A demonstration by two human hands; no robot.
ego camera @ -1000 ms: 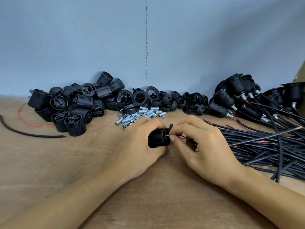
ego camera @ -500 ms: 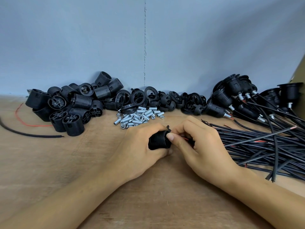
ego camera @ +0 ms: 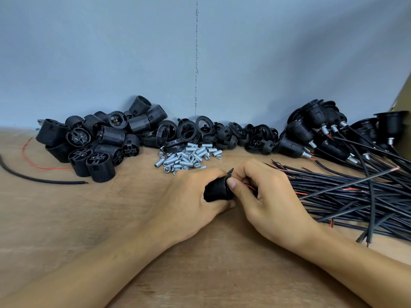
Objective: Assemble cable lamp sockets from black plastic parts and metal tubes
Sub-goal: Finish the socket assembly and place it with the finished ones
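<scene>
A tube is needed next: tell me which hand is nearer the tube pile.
Left. The left hand, gripping a socket, lies just in front of the tube pile, knuckles near its front edge; the right hand is further right, toward the cables.

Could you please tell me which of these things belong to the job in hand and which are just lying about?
In the job: socket body, held by the left hand; red wire, pinched by the right hand; metal tubes; black rings; cable bundle.
Lying about: black cable offcut; loose red strand, both far left.
</scene>
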